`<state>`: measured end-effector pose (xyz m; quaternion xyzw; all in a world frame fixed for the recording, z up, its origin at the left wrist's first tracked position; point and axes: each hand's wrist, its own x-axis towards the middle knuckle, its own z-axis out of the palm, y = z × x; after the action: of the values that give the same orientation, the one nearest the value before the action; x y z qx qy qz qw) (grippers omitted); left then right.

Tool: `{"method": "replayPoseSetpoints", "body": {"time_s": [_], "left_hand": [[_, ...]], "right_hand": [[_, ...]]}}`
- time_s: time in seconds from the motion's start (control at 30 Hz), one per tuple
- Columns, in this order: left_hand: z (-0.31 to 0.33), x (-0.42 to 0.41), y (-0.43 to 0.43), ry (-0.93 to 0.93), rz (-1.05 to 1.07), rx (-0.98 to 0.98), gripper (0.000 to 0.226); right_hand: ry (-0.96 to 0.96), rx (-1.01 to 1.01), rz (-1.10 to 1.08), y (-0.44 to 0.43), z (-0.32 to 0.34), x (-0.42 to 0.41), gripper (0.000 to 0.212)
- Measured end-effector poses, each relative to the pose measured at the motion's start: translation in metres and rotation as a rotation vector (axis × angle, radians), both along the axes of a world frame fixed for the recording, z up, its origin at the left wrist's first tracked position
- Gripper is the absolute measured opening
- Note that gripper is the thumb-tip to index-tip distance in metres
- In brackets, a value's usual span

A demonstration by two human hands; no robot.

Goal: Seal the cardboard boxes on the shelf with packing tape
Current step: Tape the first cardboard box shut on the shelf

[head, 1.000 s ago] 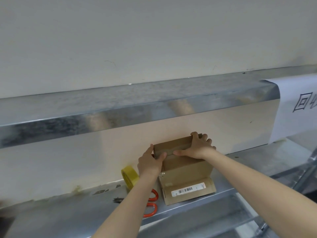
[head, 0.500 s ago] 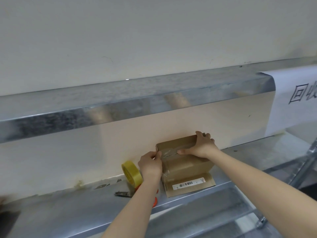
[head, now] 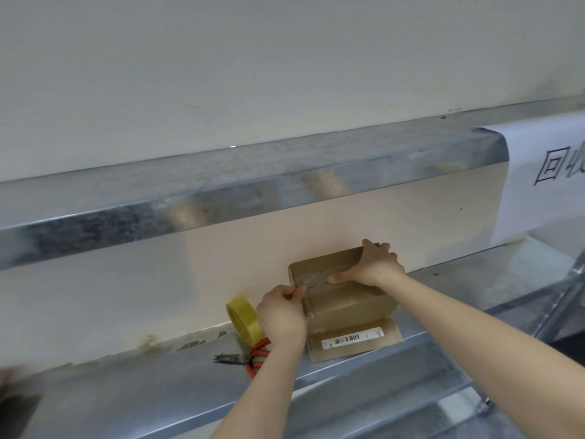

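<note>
A small brown cardboard box (head: pixel 348 307) stands on the metal shelf (head: pixel 158 388) against the wall, with a barcode label on its lower front flap. A strip of clear tape (head: pixel 311 278) lies across the seam on its top. My right hand (head: pixel 375 264) presses down on the box's top right, thumb on the seam. My left hand (head: pixel 281 312) pinches the tape's end at the box's top left corner. A yellow roll of packing tape (head: pixel 242 320) stands on edge just left of my left hand.
Red-handled pliers (head: pixel 250 359) lie on the shelf below the tape roll, partly under my left forearm. An upper metal shelf (head: pixel 221 185) overhangs the box. A white paper sign (head: pixel 547 172) hangs at the right. A lower shelf level (head: pixel 395 413) runs in front.
My left hand has dropped from the box's top edge to its left corner and closed on the tape's end. A clear tape strip now shows across the seam. The right hand has stayed on top.
</note>
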<state>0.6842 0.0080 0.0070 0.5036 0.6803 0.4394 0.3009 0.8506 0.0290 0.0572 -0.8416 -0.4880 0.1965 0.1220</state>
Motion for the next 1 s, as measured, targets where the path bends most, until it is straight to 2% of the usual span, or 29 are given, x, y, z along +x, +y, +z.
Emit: {"method": "replayPoseSetpoints", "body": {"time_s": [0.23,0.47,0.63,0.7,0.77,0.83,0.87,0.93,1.0], "left_hand": [[-0.003,-0.008,0.001,0.022,-0.056,0.042,0.026],[-0.007,-0.017,-0.001,0.194,-0.296,0.070,0.036],[-0.008,-0.018,-0.001,0.175,-0.376,0.041,0.045],[-0.001,-0.025,0.003,0.138,-0.416,-0.025,0.055],[0.006,-0.031,0.012,0.087,-0.403,-0.102,0.074],[0.011,-0.034,0.021,0.055,-0.381,-0.146,0.085],[0.012,-0.035,0.025,0.059,-0.378,-0.150,0.084],[0.010,-0.035,0.032,0.099,-0.376,-0.146,0.070],[0.008,-0.035,0.036,0.151,-0.368,-0.157,0.057]], "right_hand": [[0.024,0.017,-0.004,0.001,0.002,0.001,0.124],[0.033,0.012,-0.011,0.001,0.004,0.001,0.124],[0.053,0.004,0.000,0.001,0.004,0.005,0.126],[0.076,0.005,0.029,0.001,0.004,0.007,0.129],[0.122,0.007,0.073,0.001,0.006,0.011,0.130],[0.192,0.046,0.110,-0.001,0.007,0.017,0.120],[0.223,0.083,0.118,-0.002,0.007,0.021,0.111],[0.255,0.133,0.096,-0.006,0.007,0.026,0.093],[0.253,0.103,0.018,-0.007,0.005,0.031,0.086]]}}
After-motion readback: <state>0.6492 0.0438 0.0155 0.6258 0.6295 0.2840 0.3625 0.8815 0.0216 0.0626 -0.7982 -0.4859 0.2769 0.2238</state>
